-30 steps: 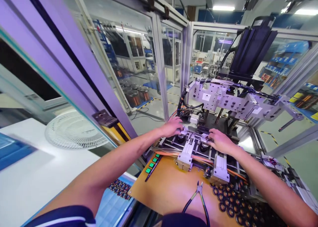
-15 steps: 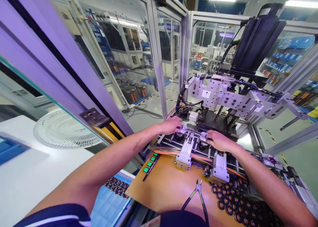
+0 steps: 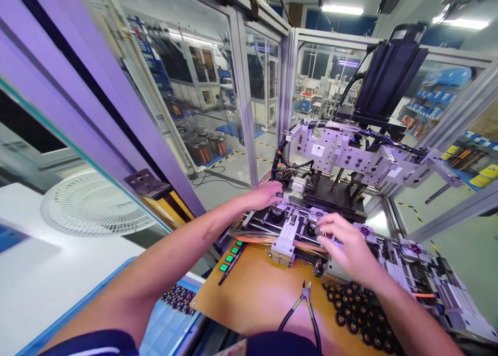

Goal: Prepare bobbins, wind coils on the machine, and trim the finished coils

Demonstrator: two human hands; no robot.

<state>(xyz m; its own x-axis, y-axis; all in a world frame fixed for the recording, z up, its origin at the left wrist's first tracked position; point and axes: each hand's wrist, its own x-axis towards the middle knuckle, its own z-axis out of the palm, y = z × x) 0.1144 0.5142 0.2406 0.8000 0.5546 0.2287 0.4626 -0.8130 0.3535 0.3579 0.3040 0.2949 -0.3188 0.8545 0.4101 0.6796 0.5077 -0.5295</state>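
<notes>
**Two bare hands at a fixture's twin seats**

Nearest us, black-handled cutters [image 3: 302,306] lie on an orange board [image 3: 249,293], their nose pointing at the fixture. Just to their right sits a heap of black ring cores [image 3: 356,317]. A row of green buttons [image 3: 230,258] lines the board's left edge.

Past the board, the right hand [image 3: 346,244] is held palm down. Its fingers [image 3: 326,226] are spread and nearly straight, and they close on nothing. The right round seat [image 3: 311,227] lies just at the tips of the longest fingers, on their left side. We cannot tell whether skin meets metal there. A silver slide block [image 3: 286,240] stands between this seat and its twin.

A little farther on, the left hand [image 3: 266,195] rests over the left round seat [image 3: 277,213]. The fingers [image 3: 277,192] curl downward at the seat's far side, so the dark seat shows just below and in front of them. We cannot make out whether they grip anything.

Behind both hands, a drilled metal head plate [image 3: 350,156] spans the machine, with a black motor housing [image 3: 391,76] rising above it. To the left, a white fan guard [image 3: 93,210] lies on a pale table. Copper wire spools [image 3: 202,148] stand on the floor beyond the glass.
</notes>
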